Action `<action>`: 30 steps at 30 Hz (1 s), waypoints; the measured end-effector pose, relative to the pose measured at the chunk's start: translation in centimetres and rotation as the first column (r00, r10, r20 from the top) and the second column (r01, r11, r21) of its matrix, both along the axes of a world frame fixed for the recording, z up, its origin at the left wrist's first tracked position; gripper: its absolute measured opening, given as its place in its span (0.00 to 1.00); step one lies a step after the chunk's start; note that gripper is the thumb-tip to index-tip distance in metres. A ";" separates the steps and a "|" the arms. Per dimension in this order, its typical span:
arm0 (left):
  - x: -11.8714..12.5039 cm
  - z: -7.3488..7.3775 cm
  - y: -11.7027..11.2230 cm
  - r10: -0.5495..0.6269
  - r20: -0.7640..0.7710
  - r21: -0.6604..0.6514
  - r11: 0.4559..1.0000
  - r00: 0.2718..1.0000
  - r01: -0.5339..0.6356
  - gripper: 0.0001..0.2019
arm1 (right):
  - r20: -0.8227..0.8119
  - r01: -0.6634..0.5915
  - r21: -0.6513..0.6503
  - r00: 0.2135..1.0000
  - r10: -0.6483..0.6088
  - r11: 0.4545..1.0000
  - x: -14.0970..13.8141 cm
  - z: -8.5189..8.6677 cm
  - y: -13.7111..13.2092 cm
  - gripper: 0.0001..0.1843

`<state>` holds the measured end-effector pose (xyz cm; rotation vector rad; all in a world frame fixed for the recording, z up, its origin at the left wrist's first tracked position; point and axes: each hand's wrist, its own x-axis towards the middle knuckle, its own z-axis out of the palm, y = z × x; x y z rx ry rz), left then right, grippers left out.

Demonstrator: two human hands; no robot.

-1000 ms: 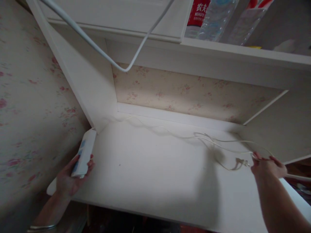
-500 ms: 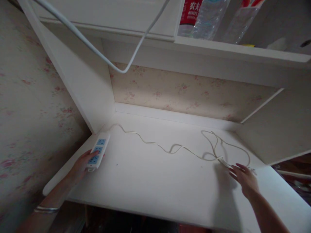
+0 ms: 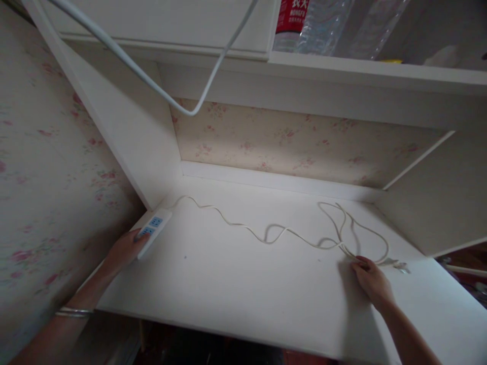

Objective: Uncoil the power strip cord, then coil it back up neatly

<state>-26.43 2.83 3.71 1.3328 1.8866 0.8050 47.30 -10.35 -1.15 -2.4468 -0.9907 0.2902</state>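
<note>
Head camera: the left hand (image 3: 127,247) is gripping a long white plastic power strip with blue sockets (image 3: 155,229). The thumb lies on top, and the other fingers are hidden. The strip is at the left end of a flat white desk (image 3: 236,289), near the bottom of a tall white side board (image 3: 140,137). A shiny silver bangle (image 3: 74,312) is on the left wrist.

A thin cream cord (image 3: 243,224) starts by the far end of the strip and wiggles across the desk to the right. There it makes big loops. The right hand (image 3: 375,285) has bent fingers that touch the cord at the loops, but I cannot tell if they pinch it. A small pale plug (image 3: 400,264), a bit blurry, is just past that hand.

Up high, a clear plastic bottle with a red label (image 3: 291,23) stands on a white shelf (image 3: 365,66). A thick white cable (image 3: 152,88) hangs down in front.
</note>
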 end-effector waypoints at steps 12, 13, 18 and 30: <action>6.8 0.6 -2.3 0.051 -0.442 0.443 0.881 0.896 0.168 0.10 | 0.053 -0.066 0.272 0.997 0.054 0.960 -8.5 1.3 -0.5 0.25; 8.5 0.4 -2.6 0.009 -0.402 0.421 0.890 0.916 0.176 0.10 | 0.043 -0.100 0.317 0.995 0.091 0.943 -10.6 1.5 -0.3 0.23; 18.4 -0.1 -4.0 -0.300 -0.152 0.259 0.907 0.942 0.331 0.16 | -0.041 -0.407 0.422 0.884 0.466 0.810 -22.3 2.1 1.8 0.20; 26.5 -1.6 -2.1 -0.560 0.296 0.152 0.827 0.774 0.541 0.23 | -0.029 -0.645 0.298 0.731 0.682 0.704 -31.2 1.7 6.6 0.26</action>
